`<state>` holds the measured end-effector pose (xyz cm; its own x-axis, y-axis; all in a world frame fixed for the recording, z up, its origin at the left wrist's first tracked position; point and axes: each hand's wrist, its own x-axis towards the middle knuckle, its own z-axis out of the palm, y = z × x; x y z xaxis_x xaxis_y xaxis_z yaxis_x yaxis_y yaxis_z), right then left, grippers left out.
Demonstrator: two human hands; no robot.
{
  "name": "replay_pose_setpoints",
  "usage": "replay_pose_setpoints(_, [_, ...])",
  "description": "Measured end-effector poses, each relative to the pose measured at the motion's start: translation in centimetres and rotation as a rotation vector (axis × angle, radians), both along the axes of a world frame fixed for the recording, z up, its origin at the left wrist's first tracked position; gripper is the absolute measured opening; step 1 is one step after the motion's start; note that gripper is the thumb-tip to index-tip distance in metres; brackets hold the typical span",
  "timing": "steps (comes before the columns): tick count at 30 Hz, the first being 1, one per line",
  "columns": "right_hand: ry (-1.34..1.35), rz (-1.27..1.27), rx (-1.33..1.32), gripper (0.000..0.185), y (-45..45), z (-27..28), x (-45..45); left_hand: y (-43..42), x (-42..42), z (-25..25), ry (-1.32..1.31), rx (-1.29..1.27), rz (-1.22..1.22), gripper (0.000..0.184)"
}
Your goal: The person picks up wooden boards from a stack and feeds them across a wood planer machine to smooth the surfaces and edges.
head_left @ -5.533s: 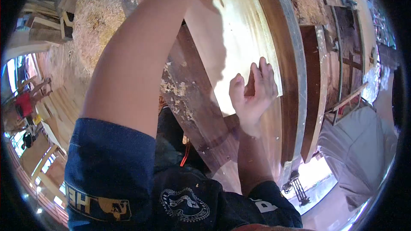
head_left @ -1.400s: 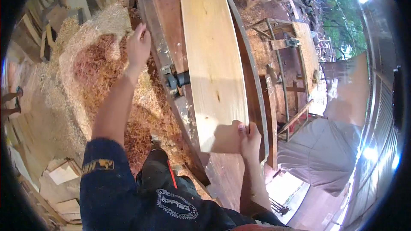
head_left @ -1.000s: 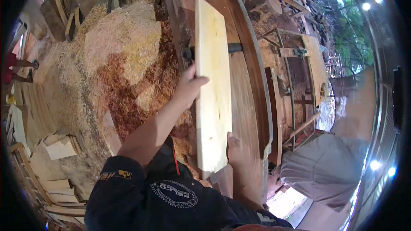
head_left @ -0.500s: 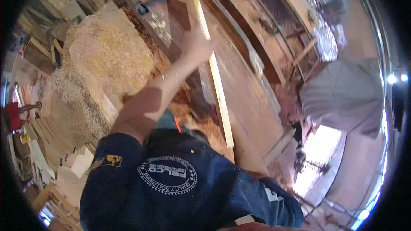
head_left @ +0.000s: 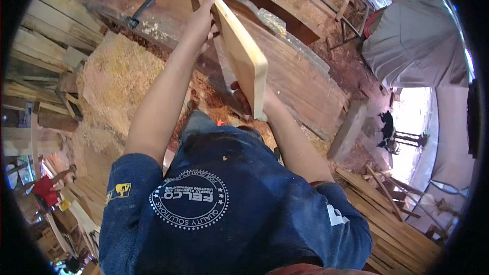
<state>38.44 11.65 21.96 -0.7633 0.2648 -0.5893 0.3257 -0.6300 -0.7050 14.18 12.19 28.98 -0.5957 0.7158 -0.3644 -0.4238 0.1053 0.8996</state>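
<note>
A pale wooden board (head_left: 237, 46) with rounded corners is held up at a slant, its narrow edge and part of one broad face showing. My left hand (head_left: 201, 21) is closed on the far part, thumb on the upper edge and fingers beneath. At the near end, my right hand (head_left: 271, 104) grips the lower corner; its fingers show on the board's left side, and the board hides part of it. Beneath the board is a long reddish-brown wooden workbench (head_left: 300, 89), with a dark metal strip (head_left: 148, 4) across its far left part.
Left of the bench lies a heap of sawdust and shavings (head_left: 119, 66). Stacked planks (head_left: 43, 35) stand beyond it, and more planks (head_left: 392, 229) lie at lower right. A grey cover (head_left: 412, 46) drapes something at right. A person in red (head_left: 45, 191) is at far left.
The board has turned from nearly edge-on to show a broad face. My left hand has moved up and left in view with it. My head view has shifted too.
</note>
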Motion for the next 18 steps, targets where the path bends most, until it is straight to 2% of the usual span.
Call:
replay_pose_setpoints(2, [0.048,-0.010,0.055,0.055,1.0,1.8,-1.3,-0.8,1.4,2.7,-0.038,0.023,0.002,0.044])
replay_pose_setpoints(6, [0.074,-0.189,-0.188,0.040,0.6,8.6,-3.2,-2.2,2.9,4.8,0.026,-0.006,-0.077,0.050])
replay_pose_setpoints(7, [0.072,-0.195,-0.206,0.036,0.7,8.9,-3.6,-2.6,2.8,4.9,0.028,-0.009,-0.145,0.068])
replay_pose_setpoints(10, [0.090,-0.129,-0.257,0.031,1.1,8.7,-4.3,-3.5,3.1,5.7,0.111,-0.054,-0.144,0.068])
replay_pose_setpoints(13, [0.107,-0.208,-0.268,0.031,0.0,11.0,-4.9,-3.5,2.2,4.6,0.096,-0.027,-0.127,0.072])
replay_pose_setpoints(16, [0.053,-0.167,-0.141,0.032,0.4,10.5,-4.8,-3.6,1.9,4.0,0.069,0.006,-0.119,0.074])
replay_pose_setpoints(18, [0.066,-0.205,-0.150,0.034,0.2,11.4,-4.7,-3.4,1.3,3.3,0.054,0.002,-0.124,0.073])
